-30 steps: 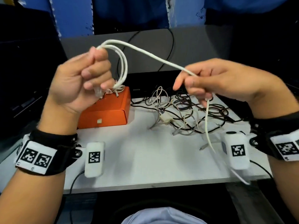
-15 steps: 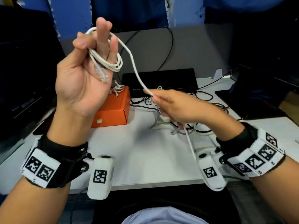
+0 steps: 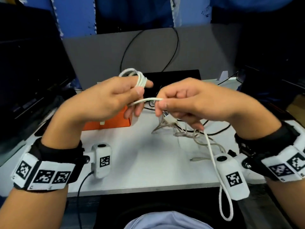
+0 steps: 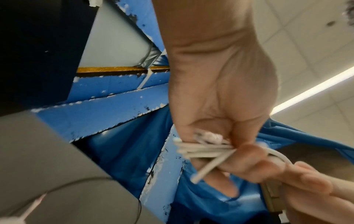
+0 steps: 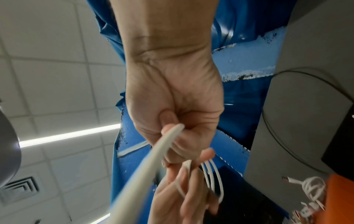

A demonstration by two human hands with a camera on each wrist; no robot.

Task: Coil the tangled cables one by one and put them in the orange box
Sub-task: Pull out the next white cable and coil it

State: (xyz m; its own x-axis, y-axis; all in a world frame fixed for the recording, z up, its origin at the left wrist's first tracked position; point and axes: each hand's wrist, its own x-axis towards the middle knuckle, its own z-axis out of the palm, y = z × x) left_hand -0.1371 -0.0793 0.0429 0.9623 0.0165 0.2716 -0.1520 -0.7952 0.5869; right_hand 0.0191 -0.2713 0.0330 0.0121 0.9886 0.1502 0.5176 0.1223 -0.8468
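My left hand (image 3: 140, 90) holds a coil of white cable (image 3: 140, 78) looped over its fingers above the table; the bunched strands (image 4: 201, 150) are pinched between thumb and fingers. My right hand (image 3: 162, 103) is close beside it and pinches the same cable's free length (image 3: 145, 100). The tail (image 3: 212, 156) hangs down past the table's front edge in a loop. The orange box (image 3: 112, 123) sits on the table under my left hand, partly hidden. A coiled white cable (image 5: 310, 186) lies in the box (image 5: 341, 197). The tangled cables (image 3: 186, 131) lie beneath my right hand.
The white table (image 3: 148, 162) is bare near its front edge. A dark monitor (image 3: 29, 66) stands at the left and a flat black device (image 3: 173, 76) behind the hands. A black wire (image 3: 148, 47) loops over the grey partition.
My left hand has come down from its raised position with the coil. My right hand has risen and moved left to meet it, shortening the span of cable between them.
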